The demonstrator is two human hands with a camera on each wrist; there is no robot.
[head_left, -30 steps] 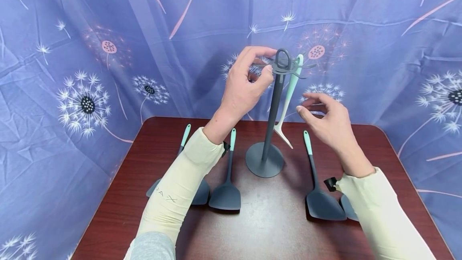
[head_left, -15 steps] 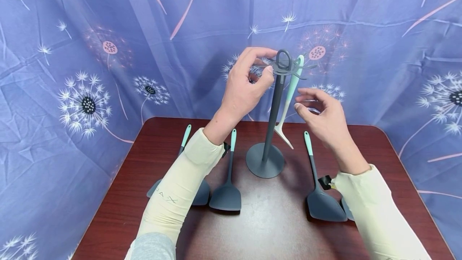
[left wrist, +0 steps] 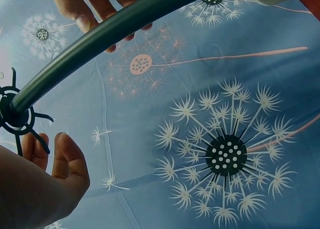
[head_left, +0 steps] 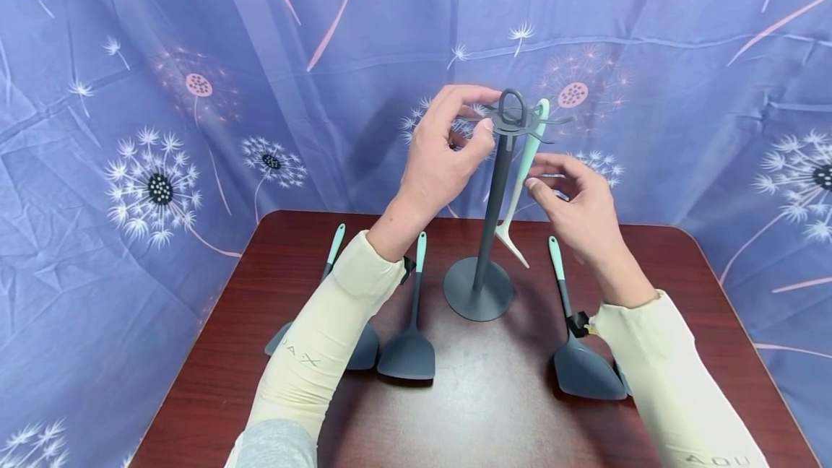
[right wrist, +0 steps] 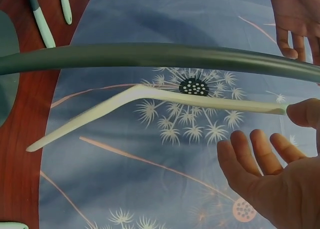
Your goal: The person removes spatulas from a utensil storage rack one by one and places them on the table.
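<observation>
A dark grey utensil rack (head_left: 495, 208) stands upright on a round base, with a loop and hooks at its top. My left hand (head_left: 442, 143) holds the edge of the hook ring between thumb and fingers. From a hook on the right side hangs a white turner (head_left: 515, 197) with a mint handle, its bent blade seen nearly edge-on. My right hand (head_left: 575, 201) is at that handle, fingers and thumb apart. In the right wrist view the thumb (right wrist: 302, 111) overlaps the white turner's handle, while the other fingers stand spread below it.
Grey turners with mint handles lie on the brown table (head_left: 481, 410): one grey turner (head_left: 407, 354) left of the rack base, another grey turner (head_left: 588, 373) at right, others partly under the sleeves. A blue flowered curtain (head_left: 364, 13) hangs behind the table.
My right hand has moved left and slightly up, from beside the white turner to its handle. The left hand stays on the rack's top.
</observation>
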